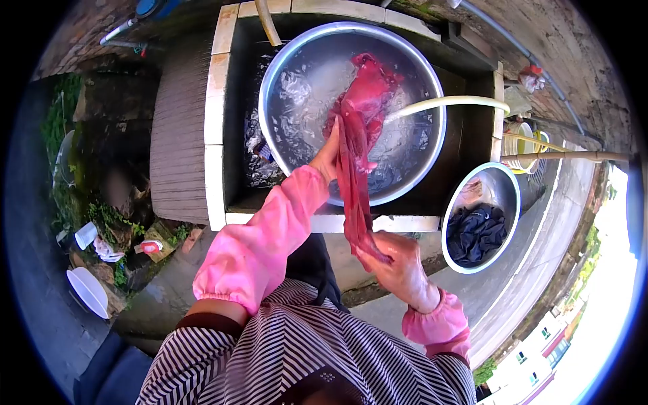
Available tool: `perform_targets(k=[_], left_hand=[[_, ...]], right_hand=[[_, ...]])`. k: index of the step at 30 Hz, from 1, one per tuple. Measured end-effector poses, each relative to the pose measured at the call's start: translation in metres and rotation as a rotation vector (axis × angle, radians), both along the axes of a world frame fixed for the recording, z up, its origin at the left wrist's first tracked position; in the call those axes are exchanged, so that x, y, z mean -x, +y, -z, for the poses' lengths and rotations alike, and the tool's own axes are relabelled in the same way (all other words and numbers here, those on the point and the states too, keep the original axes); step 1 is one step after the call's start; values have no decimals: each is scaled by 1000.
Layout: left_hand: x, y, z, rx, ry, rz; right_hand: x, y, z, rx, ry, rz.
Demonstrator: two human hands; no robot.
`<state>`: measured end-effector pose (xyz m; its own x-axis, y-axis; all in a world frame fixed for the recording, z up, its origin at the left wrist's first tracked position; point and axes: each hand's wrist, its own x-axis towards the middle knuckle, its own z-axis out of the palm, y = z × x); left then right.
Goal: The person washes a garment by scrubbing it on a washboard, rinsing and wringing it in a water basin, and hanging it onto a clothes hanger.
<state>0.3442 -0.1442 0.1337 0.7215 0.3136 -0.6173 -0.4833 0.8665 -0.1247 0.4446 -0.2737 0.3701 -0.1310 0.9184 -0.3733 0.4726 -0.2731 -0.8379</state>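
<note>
A wet red cloth [368,88] lies partly in the water of a large metal basin [267,101], and a long strip of it stretches over the near rim. My left hand [329,152] grips the cloth inside the basin, fingers partly hidden behind it. Outside the near rim, my right hand [398,265] holds the other end of the strip. Both forearms wear pink sleeve covers. A pale hose [452,101] reaches over the basin's right side, its end near the cloth in the rippling water.
The basin sits in a tiled sink [214,121]. At its right stands a smaller metal basin [448,236] with dark clothes [478,233]. Beyond it are a yellow-rimmed bucket [516,148] and a pole [574,155]. A ribbed slab [179,135] adjoins the sink's left.
</note>
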Motion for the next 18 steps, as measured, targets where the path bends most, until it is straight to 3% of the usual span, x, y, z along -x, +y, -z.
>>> perform_targets(k=[3,6,8,10,12,14,15,16,18], left_hand=[[-18,22,-8,73,-89,-40],[-1,36,-7,-210,227,100],[27,47,-22,-303,246,215],[53,48,-30,-425,189,191],[74,39,-61,-570,326,245],[85,28,-46,-813,703,382],[98,21,9,-1184,971,552],[91,16,4,-1336,1444,953],[92,2,16,-1790,1625,1145]], right_hand=[[-4,-31,-4,-146,-100,14],[-41,-54,23,-32,-203,90],[-61,-55,47,-29,-261,239],[-74,-53,83,-162,-428,185],[-75,-51,122,-368,-530,139],[-64,-46,146,-273,-491,221],[-57,-43,155,-230,-474,258],[-49,-43,161,-174,-454,262],[-32,-40,167,-57,-415,270]])
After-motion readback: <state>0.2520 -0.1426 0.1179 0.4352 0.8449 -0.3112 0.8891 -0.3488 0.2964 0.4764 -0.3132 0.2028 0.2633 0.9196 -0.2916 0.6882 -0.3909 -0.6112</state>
